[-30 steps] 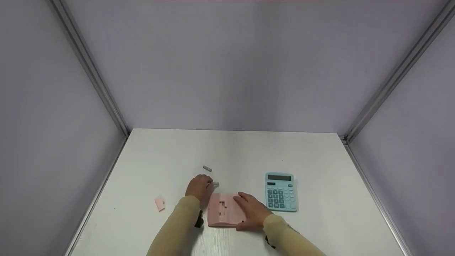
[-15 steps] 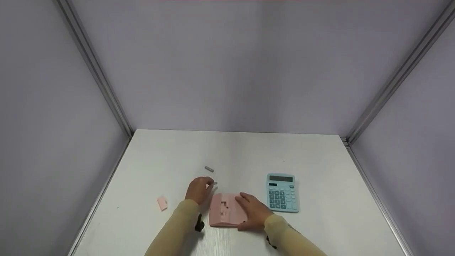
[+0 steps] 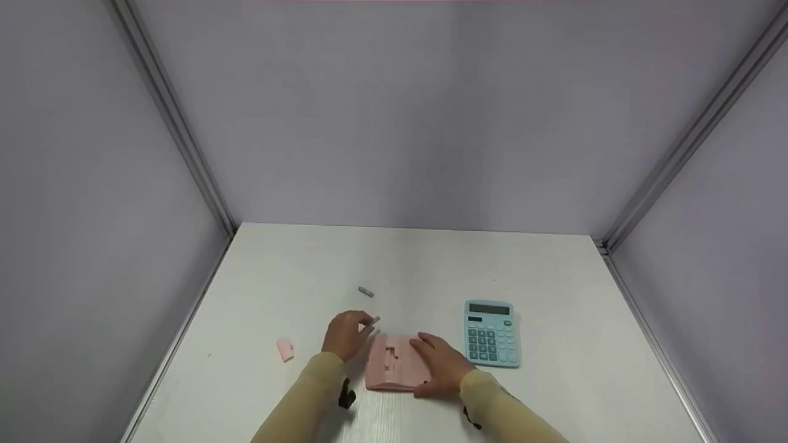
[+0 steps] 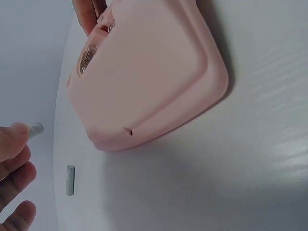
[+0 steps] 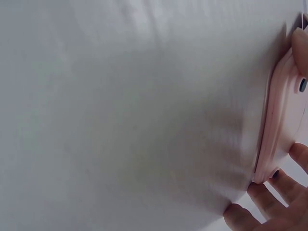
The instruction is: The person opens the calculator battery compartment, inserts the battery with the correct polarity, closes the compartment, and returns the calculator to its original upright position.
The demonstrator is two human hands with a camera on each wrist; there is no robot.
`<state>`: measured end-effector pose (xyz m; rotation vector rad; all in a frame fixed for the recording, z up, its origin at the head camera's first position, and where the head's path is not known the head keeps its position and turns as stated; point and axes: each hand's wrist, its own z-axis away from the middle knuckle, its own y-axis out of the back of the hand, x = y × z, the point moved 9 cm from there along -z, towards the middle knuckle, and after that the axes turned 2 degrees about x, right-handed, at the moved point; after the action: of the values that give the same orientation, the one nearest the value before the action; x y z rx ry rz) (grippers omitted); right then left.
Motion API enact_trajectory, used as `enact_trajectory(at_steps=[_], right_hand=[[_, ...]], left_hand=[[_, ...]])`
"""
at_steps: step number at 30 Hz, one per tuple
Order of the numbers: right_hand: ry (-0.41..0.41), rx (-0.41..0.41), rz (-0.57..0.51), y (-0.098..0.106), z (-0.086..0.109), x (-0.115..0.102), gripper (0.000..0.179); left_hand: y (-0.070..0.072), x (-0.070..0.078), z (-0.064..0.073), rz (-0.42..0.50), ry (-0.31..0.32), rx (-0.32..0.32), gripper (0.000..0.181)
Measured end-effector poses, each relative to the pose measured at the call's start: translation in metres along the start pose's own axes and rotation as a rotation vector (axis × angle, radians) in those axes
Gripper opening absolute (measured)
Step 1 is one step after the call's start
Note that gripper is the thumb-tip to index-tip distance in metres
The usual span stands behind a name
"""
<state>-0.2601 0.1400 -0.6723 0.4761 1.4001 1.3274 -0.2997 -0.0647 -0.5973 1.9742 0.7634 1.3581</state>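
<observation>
A pink calculator (image 3: 403, 372) lies face down on the white table, its battery compartment uncovered. Metal springs (image 4: 88, 58) show inside that slot in the left wrist view. My left hand (image 3: 345, 333) pinches a small grey battery (image 4: 35, 130) between thumb and fingertips, just beyond the calculator's far left corner. My right hand (image 3: 444, 364) grips the calculator's right side, thumb at the near edge and fingers at the far one. A second battery (image 3: 365, 291) lies loose on the table past my left hand. The pink battery cover (image 3: 285, 350) rests to the left.
A blue calculator (image 3: 492, 333) lies face up to the right of my right hand. Grey panels (image 3: 394, 123) enclose the table (image 3: 295, 258) at the back and both sides.
My left hand has lifted the battery slightly and turned it, so its end now points up and away. My right hand stays on the pink calculator. The head view has shifted a little.
</observation>
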Motion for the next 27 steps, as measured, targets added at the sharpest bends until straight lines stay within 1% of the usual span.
enact_trajectory(at_steps=[6,10,15,22,23,27], right_hand=[[0.000,0.013,0.007,0.003,-0.004,0.002,0.109],[-0.005,0.016,0.012,0.003,-0.006,0.004,0.111],[-0.015,0.012,-0.012,0.002,-0.007,0.005,0.111],[0.035,0.024,0.010,0.004,-0.005,0.002,0.110],[0.041,0.026,0.012,0.004,-0.005,0.001,0.110],[0.048,0.029,0.002,0.004,-0.005,0.002,0.110]], left_hand=[[0.000,0.006,0.002,0.008,-0.007,0.007,0.007],[0.003,0.011,0.004,0.016,-0.027,0.022,0.005],[0.004,0.016,0.009,0.042,-0.046,0.027,0.005],[0.004,0.028,0.019,0.067,-0.128,0.046,0.003],[0.003,0.030,0.021,0.069,-0.131,0.042,0.003],[-0.003,0.031,0.026,0.070,-0.104,0.013,0.004]])
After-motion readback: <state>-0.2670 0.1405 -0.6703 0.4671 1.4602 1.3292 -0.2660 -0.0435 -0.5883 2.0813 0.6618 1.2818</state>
